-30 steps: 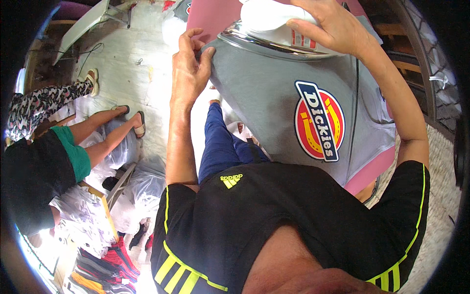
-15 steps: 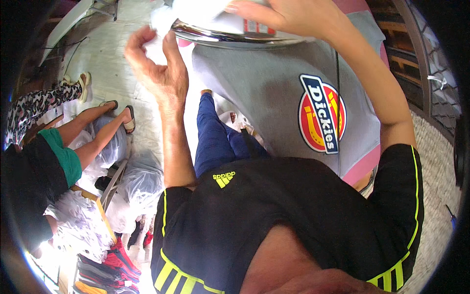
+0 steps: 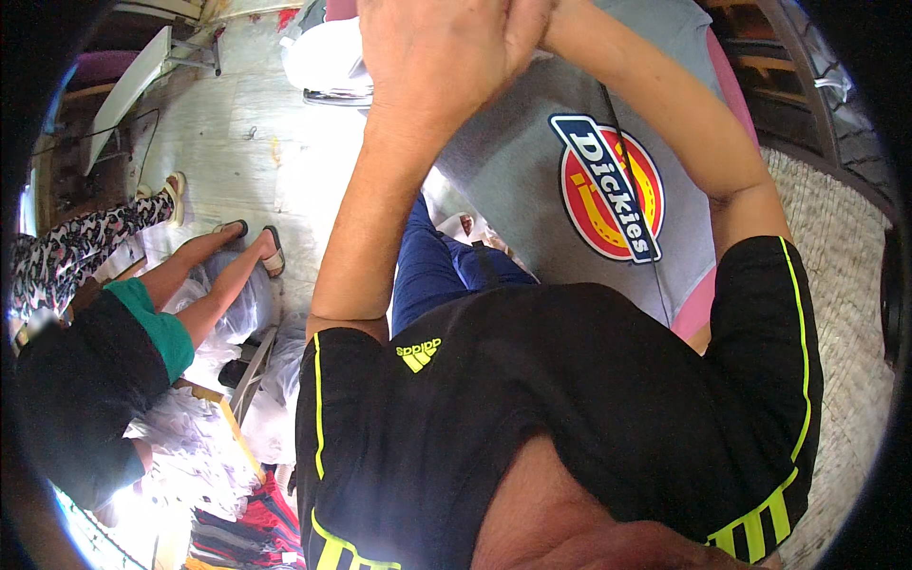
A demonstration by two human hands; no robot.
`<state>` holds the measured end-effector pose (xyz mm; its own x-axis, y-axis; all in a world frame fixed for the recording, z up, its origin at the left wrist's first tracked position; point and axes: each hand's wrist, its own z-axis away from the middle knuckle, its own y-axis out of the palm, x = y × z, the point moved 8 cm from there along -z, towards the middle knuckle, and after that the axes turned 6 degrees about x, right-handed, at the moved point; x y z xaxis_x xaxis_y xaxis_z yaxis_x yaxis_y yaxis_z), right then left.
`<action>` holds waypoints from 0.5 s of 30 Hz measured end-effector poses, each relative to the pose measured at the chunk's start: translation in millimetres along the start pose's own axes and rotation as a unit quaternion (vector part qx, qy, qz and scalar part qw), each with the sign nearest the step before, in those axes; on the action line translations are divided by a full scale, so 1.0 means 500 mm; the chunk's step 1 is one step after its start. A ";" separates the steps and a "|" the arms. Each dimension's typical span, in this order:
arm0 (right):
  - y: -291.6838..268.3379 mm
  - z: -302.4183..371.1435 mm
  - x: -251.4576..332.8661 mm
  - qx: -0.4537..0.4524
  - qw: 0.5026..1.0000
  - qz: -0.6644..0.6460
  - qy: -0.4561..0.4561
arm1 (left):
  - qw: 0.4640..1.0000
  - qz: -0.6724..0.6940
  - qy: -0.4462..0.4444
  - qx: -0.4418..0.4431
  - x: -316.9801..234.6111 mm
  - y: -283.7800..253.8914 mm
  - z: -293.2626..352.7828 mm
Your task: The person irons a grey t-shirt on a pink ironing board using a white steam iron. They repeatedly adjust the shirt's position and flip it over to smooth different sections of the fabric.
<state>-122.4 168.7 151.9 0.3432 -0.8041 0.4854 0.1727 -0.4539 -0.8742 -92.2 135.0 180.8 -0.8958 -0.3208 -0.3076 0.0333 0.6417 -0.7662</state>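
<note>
My left hand is at the upper edge of the view, back of the hand toward me, over the grey cloth. Its fingertips are cut off by the frame. My right hand meets it there and is mostly hidden behind it. Whether either one grips anything cannot be seen. Left of my left hand lies a bright white item, with a shiny metal rim along its lower side. The grey cloth, bearing a red, yellow and navy emblem, spreads below my right forearm over a pink surface.
At the left, a person in green shorts bends over white plastic bags; a second person in patterned trousers is beyond. Folded clothes lie at lower left. A folding table stands far left, dark shelving far right.
My left hand has swung up and right, from beside the shiny rim to my right hand. The white item with the rim now shows further left. The whole view has shifted slightly.
</note>
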 end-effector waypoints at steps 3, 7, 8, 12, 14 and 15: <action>-0.004 -0.006 -0.003 0.002 1.000 -0.006 -0.007 | 0.996 -0.029 0.050 -0.071 0.020 0.013 0.007; -0.021 0.004 -0.044 0.010 0.999 -0.032 0.018 | 0.984 0.079 0.117 -0.110 -0.041 -0.018 0.076; -0.019 0.012 -0.067 0.001 0.998 -0.054 0.018 | 0.980 0.143 0.117 -0.069 -0.074 -0.026 0.119; -0.098 0.112 -0.140 -0.130 0.983 -0.030 0.122 | 0.972 0.211 0.000 0.106 -0.056 0.086 0.250; -0.127 0.205 -0.156 -0.120 0.934 -0.219 0.256 | 0.979 0.129 -0.051 0.152 -0.015 0.120 0.268; -0.146 0.259 -0.148 -0.130 0.920 -0.223 0.295 | 0.983 0.072 -0.053 0.162 0.009 0.133 0.265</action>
<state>-41.1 311.0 177.8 -0.2826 -0.5499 0.7860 -0.0779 -0.8035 -0.5902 -35.4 84.0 53.8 -0.8211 -0.3250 -0.4692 0.3108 0.4347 -0.8452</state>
